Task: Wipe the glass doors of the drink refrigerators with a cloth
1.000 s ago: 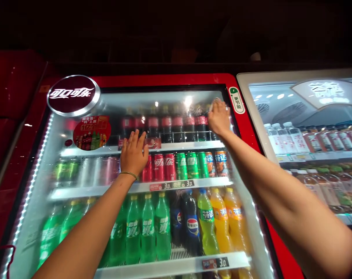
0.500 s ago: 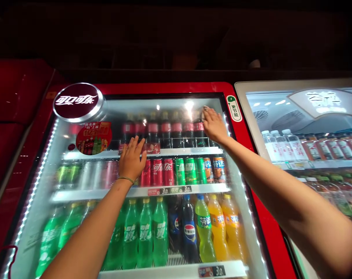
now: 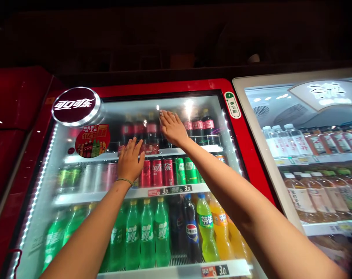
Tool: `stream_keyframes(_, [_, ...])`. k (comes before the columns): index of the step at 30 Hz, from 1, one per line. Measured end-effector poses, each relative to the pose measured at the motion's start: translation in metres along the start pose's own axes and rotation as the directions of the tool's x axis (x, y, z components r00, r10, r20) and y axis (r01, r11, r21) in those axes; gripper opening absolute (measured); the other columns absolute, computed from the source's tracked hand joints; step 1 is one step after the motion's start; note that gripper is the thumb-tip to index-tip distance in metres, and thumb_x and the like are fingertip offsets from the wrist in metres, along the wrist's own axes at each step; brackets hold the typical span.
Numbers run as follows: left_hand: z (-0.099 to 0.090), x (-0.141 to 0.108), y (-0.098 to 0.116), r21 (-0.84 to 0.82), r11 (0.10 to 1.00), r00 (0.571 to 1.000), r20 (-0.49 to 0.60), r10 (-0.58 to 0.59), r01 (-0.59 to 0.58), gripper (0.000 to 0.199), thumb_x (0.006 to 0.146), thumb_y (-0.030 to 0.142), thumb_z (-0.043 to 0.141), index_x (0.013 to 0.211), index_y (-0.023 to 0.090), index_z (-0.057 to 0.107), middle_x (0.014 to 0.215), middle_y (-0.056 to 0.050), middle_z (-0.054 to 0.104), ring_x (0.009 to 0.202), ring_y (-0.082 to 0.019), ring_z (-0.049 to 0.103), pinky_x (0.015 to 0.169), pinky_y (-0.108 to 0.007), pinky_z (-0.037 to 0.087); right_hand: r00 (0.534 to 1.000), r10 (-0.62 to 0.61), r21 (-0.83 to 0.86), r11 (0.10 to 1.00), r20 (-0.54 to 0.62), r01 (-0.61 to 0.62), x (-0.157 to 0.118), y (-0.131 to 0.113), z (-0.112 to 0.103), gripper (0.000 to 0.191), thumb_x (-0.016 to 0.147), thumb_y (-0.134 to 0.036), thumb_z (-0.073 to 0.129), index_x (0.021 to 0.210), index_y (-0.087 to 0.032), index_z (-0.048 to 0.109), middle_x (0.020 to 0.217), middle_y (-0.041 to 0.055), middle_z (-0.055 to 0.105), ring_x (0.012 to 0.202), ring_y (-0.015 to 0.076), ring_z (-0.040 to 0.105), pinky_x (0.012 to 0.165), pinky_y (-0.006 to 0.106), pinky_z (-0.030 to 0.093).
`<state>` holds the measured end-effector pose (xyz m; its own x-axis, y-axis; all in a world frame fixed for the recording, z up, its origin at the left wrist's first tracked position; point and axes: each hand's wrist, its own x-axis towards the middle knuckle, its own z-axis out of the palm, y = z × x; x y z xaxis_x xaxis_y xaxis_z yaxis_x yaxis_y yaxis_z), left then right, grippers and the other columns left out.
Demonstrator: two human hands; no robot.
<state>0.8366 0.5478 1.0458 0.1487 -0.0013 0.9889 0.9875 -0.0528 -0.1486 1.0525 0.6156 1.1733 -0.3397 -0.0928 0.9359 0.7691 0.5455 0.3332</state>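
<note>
My left hand (image 3: 130, 159) lies flat with fingers apart on the glass door (image 3: 114, 106) of a red-framed drinks cooler, in front of the can shelf and the lower edge of the bottle shelf. Higher up and further right, my right hand (image 3: 173, 128) rests with fingers stretched out over the dark cola bottles (image 3: 208, 122). Something small and pale shows at its fingertips, too small to make out. Parts of the glass look misty. Behind it stand red cans (image 3: 157, 172), green cans (image 3: 180, 170) and green bottles (image 3: 147, 234).
A round lit sign (image 3: 75, 105) sticks out at the cooler's upper left, above a round red sticker (image 3: 92, 140). A second cooler with a pale frame (image 3: 259, 155) stands on the right. At the far left is a red cabinet (image 3: 13, 97).
My right hand has moved left across the glass, from the upper right corner to near the middle. My left hand has stayed nearly in place. The view has shifted slightly.
</note>
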Motion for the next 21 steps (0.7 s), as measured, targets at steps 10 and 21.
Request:
stream_keyframes(10, [0.005,0.000,0.009,-0.010,1.000,1.000,-0.008,-0.010,0.009,0.055,0.103,0.039,0.035,0.154,0.021,0.047,0.166,-0.011,0.037,0.156,-0.028,0.031,0.130,-0.053,0.021,0.947,0.318,-0.105,0.942,-0.038,-0.320,-0.089,0.143,-0.060,0.064,0.101,-0.032,0.025,0.163,-0.017,0.029,0.172,0.0057,0.025,0.160,0.0262,0.020,0.132,0.053,0.016])
stream_keyframes(21, [0.003,-0.001,0.015,-0.057,0.998,0.999,-0.031,-0.038,0.036,0.055,0.100,0.037,0.039,0.153,0.024,0.048,0.166,-0.009,0.038,0.156,-0.028,0.031,0.130,-0.053,0.019,0.964,0.265,-0.230,0.941,0.035,-0.250,-0.163,0.140,-0.064,0.065,0.102,-0.033,0.025,0.165,-0.021,0.022,0.172,0.0027,0.024,0.160,0.0233,0.020,0.132,0.053,0.016])
